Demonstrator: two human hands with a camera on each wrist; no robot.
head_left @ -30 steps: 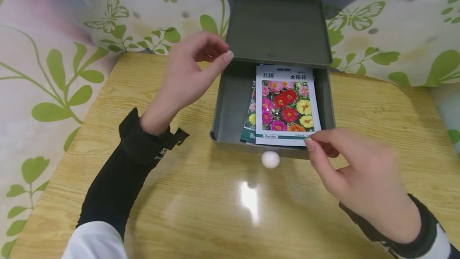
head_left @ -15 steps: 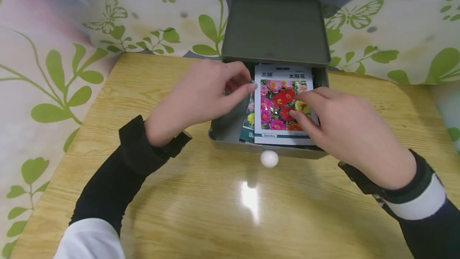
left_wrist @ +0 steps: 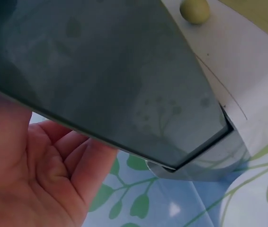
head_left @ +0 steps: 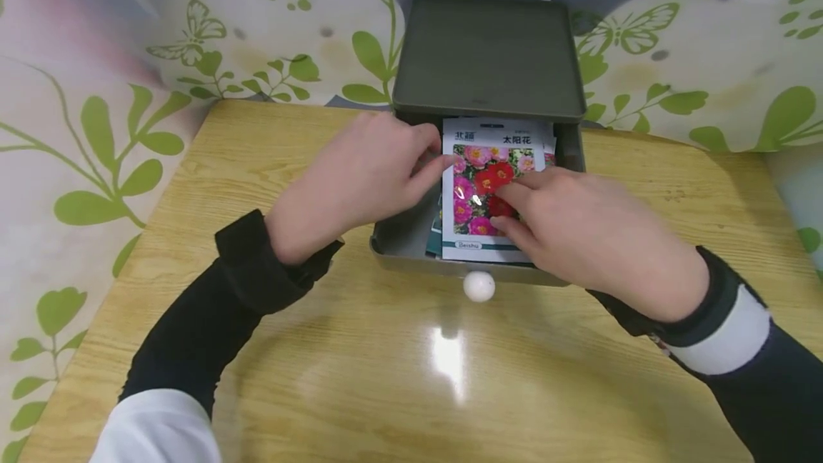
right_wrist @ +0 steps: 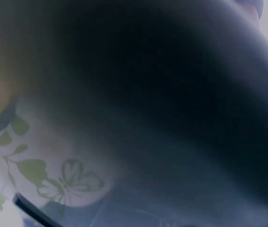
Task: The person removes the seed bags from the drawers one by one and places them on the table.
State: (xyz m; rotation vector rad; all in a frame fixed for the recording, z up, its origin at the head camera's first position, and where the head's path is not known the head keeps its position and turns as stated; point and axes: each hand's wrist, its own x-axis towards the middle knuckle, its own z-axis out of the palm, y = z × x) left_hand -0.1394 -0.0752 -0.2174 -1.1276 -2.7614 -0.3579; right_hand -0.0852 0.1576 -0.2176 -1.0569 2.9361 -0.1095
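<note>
Packets — at least two — one drawer; left hand, right hand: cannot tell either grip's hold.

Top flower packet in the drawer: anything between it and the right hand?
Nothing visible. In the head view the right hand is over the flower packet, fingertips at its printed flowers. The left hand is at the packet's left edge, not across that approach.

Beneath the right hand, the packet looks smooth and glossy; around it, the drawer looks like matt plastic. On the near side of the fingertips, the knob is smooth, shiny; below, the table is glossy, grained wood
</note>
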